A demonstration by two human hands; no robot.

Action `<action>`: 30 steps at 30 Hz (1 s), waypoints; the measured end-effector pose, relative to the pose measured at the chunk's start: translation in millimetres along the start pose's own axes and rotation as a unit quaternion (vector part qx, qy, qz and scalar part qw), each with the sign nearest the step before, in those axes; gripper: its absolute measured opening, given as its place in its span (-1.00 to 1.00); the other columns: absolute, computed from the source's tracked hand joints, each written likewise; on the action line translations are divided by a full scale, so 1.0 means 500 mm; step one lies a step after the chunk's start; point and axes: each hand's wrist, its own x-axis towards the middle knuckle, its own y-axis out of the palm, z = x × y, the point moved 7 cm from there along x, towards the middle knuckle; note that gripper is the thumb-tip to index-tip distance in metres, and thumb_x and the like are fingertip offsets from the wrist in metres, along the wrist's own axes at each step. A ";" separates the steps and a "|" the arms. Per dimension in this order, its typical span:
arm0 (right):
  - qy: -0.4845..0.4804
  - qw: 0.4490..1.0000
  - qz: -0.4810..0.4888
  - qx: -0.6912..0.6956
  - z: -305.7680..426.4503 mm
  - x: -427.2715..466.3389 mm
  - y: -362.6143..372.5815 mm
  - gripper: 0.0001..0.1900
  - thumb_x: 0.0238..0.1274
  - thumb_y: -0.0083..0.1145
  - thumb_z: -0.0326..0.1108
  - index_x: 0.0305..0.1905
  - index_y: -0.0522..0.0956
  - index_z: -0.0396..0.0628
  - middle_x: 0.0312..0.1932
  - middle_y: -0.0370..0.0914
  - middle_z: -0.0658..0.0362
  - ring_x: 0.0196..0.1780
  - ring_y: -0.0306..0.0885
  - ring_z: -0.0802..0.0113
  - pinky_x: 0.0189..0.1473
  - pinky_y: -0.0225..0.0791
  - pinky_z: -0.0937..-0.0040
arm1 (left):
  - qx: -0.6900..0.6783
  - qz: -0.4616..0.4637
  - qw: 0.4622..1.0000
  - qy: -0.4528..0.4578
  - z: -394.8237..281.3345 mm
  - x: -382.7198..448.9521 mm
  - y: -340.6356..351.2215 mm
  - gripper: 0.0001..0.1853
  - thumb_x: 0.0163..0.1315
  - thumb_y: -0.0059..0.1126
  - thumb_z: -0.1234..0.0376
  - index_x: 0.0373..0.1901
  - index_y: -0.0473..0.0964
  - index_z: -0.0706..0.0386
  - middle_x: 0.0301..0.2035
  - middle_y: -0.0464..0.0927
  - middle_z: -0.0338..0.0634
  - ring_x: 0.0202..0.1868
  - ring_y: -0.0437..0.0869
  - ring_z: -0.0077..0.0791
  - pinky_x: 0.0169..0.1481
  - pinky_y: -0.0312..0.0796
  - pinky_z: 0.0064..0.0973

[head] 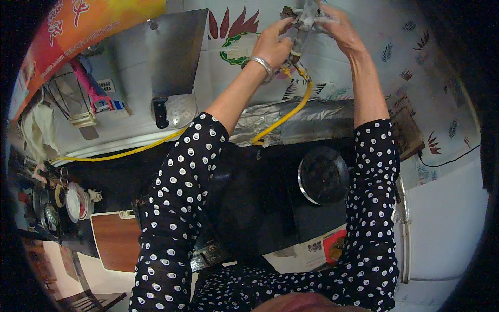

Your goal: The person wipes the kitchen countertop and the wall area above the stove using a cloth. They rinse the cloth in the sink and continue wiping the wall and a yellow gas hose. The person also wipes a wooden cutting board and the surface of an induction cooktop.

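Both my arms reach up the wall to a pipe fitting (306, 23) wrapped in clear plastic, at the top of the view. My left hand (273, 45), with a silver bracelet (260, 64) at its wrist, has its fingers bent at the fitting's left side; whether they grip it is unclear. My right hand (338, 29) is at the fitting's right side, its fingertips partly hidden behind the plastic. A yellow hose (300, 104) hangs from the fitting's lower end and runs down over crumpled aluminium foil (323, 117) towards the black counter.
A black round pan or lid (324, 175) rests on the black counter (253, 202). A cleaver (177, 54) and a perforated metal skimmer (181, 111) hang on the left wall. Stacked dishes (76, 202) and a brown board (115, 240) are at lower left. A dark box (407, 130) with a cable is at right.
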 end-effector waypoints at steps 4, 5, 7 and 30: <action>0.035 0.975 -0.015 -0.221 -0.072 0.063 -0.026 -0.57 0.23 -0.01 -0.14 0.10 0.40 -0.19 -0.40 0.40 0.15 -0.44 0.30 0.28 -0.33 0.29 0.27 | -0.011 0.009 1.000 -0.005 -0.012 -0.001 0.013 -0.51 0.01 -0.02 0.44 0.08 0.41 0.21 0.03 0.47 0.07 0.10 0.48 -0.15 0.19 0.31 -0.36; 0.076 0.970 0.004 -0.231 -0.114 0.085 -0.039 -0.53 0.25 -0.01 -0.09 0.14 0.36 -0.18 -0.44 0.38 0.17 -0.51 0.26 0.29 -0.38 0.28 0.26 | -0.010 0.009 1.000 -0.003 -0.012 -0.002 0.017 -0.51 0.01 -0.01 0.44 0.08 0.41 0.21 0.03 0.47 0.07 0.10 0.49 -0.15 0.19 0.31 -0.36; 0.122 0.990 0.067 0.012 -0.148 0.101 -0.048 -0.45 0.28 -0.01 0.01 0.21 0.30 -0.16 -0.51 0.34 0.20 -0.64 0.19 0.31 -0.47 0.26 0.24 | -0.006 0.003 1.000 -0.001 -0.008 -0.004 0.011 -0.51 0.00 -0.01 0.44 0.07 0.41 0.23 0.02 0.48 0.07 0.09 0.50 -0.14 0.19 0.31 -0.35; 0.043 0.964 0.160 -0.206 -0.056 0.094 -0.025 -0.43 0.30 -0.08 -0.29 0.34 0.07 -0.23 0.25 0.20 -0.09 0.24 0.23 0.03 0.23 0.11 0.16 | 0.027 -0.007 0.993 -0.114 0.021 -0.178 -0.075 -0.61 0.02 0.01 0.46 -0.04 0.46 0.26 -0.10 0.50 0.04 -0.03 0.54 -0.19 0.07 0.39 -0.36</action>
